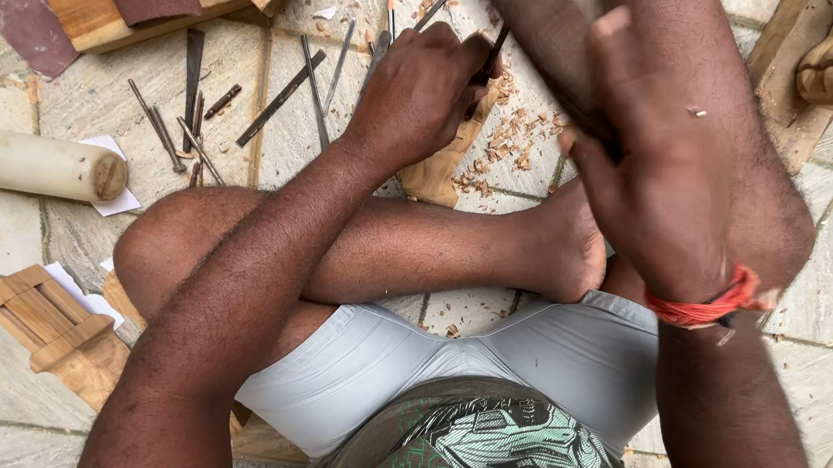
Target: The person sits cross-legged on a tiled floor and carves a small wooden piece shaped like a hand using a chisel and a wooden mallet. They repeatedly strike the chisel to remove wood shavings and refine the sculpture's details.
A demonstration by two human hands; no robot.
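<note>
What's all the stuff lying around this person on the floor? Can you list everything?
Carved wooden piece: one, pale brown, under the left hand.
Chisel: one, dark, in the left hand.
Loose metal tools: several, dark grey, on the tiles at upper left.
Wood shavings: many, tan, beside the carving.
Mallet: one, cream, at left.
Sandpaper sheet: one, reddish brown, top left.
Wooden frame: one, light, lower left.
Left hand: gripping the chisel.
Right hand: raised, blurred.

Packages: you have none in view | Labels and signs: none | Screens: none | Nearest thing: your shirt's green-and-white printed graphic (518,449), bottom centre, irregular in shape, on dark olive cloth
</note>
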